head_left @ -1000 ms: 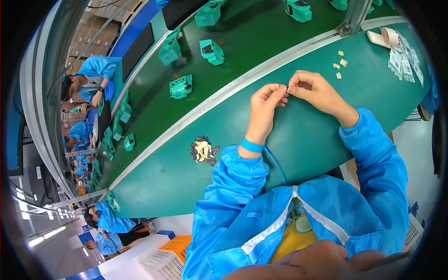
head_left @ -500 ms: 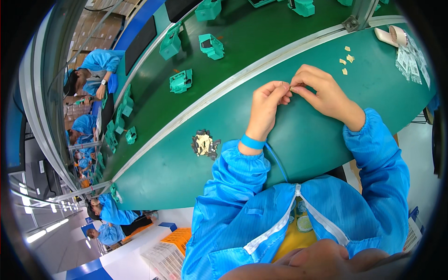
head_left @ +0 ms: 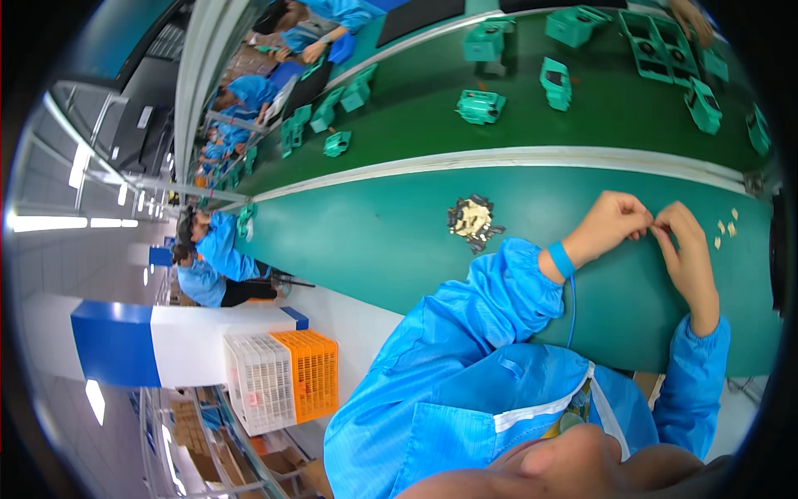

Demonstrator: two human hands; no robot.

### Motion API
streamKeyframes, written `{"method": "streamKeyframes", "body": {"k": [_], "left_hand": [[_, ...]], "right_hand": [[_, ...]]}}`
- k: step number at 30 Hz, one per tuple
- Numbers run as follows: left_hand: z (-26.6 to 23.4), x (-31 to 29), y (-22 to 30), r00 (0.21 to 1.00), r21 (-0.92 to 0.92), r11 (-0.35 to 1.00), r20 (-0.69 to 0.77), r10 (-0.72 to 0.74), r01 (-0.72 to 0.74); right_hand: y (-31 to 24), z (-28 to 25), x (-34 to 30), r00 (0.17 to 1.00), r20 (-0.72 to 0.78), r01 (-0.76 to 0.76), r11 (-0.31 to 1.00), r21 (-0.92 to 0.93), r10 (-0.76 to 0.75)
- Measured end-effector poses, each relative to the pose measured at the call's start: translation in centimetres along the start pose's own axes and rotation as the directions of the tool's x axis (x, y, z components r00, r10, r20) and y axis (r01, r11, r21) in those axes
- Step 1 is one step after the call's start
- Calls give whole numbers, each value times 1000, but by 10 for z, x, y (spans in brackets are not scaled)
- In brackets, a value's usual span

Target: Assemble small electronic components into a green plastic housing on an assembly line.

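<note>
Both grips are narrow, thumbs and fingers pinched nearly tip to tip over a green worktop; anything between them is too small to tell. The left hand reaches rightward from a slanting forearm, a blue band at its wrist. The right hand rises from below, fingers bent leftward. Small cream pieces lie just right of it; a pile of black and cream pieces sits farther left.
</note>
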State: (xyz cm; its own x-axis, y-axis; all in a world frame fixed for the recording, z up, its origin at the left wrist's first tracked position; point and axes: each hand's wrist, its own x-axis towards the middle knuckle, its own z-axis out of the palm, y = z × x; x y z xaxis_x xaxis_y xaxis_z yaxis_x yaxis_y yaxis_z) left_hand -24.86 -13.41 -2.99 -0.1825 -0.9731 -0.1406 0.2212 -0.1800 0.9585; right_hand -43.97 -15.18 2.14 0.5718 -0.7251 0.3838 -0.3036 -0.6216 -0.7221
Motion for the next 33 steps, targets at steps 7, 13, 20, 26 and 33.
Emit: {"method": "streamKeyframes", "body": {"k": [7, 13, 20, 26, 33], "left_hand": [[1, -2, 0, 999, 4, 1000, -33, 29, -29], [7, 0, 4, 995, 19, 996, -46, 89, -88], [8, -1, 3, 991, 58, 992, -71, 116, -112], [5, -1, 1, 986, 53, 990, -96, 136, -131], [6, 3, -5, 984, 35, 991, -122, 132, -129]], "right_hand": [[-2, 3, 2, 999, 39, 29, 999, 14, -29], [8, 2, -5, 999, 47, 18, 998, -59, -16], [26, 3, -12, 997, 76, 5, 997, -77, 1], [38, 4, -10, 993, 108, 61, 985, -161, -44], [31, 4, -8, 994, 102, 66, 976, -206, -46]]}}
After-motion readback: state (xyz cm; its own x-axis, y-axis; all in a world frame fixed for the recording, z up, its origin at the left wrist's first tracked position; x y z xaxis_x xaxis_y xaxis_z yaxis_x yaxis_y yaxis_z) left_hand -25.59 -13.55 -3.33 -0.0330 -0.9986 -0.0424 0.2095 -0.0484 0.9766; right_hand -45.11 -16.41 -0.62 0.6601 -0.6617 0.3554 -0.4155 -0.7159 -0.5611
